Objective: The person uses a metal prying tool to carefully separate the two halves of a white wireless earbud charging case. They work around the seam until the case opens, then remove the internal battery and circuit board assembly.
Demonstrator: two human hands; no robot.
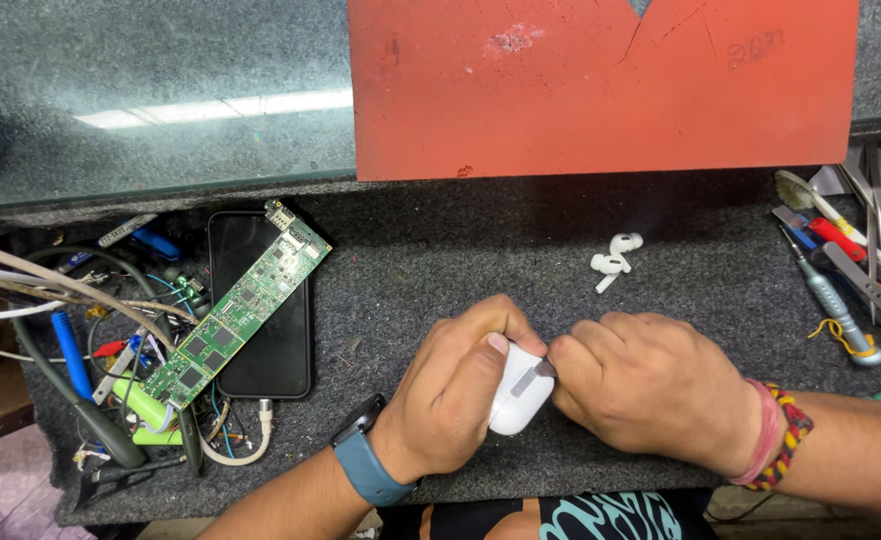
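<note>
Centrally, low on the grey worktop (pixel 441 260), both hands are meeting over a small white earbud case (pixel 521 392). Left hand (pixel 461 390) is wrapping round the case from the left, fingers curled tight against it and thumb lying along its top edge; a blue-strapped watch (pixel 366 462) is sitting on that wrist. Right hand (pixel 651 385) is closing in from the right, its fingers bunched and pinching a thin grey metal blade (pixel 538 375) whose tip is lying on the case's front face. A red and yellow braided band (pixel 776 435) is circling the right wrist. Two white earbuds (pixel 613 258) are lying loose on the worktop just beyond the hands, touching each other. Further left, a black phone (pixel 261 305) is lying face down with a long green circuit board (pixel 241 315) slanting across it, beside a tangle of cables (pixel 81 330). Along the right edge, screwdrivers and tweezers (pixel 846 270) are lying together. A red sheet (pixel 601 85) is leaning at the back.
</note>
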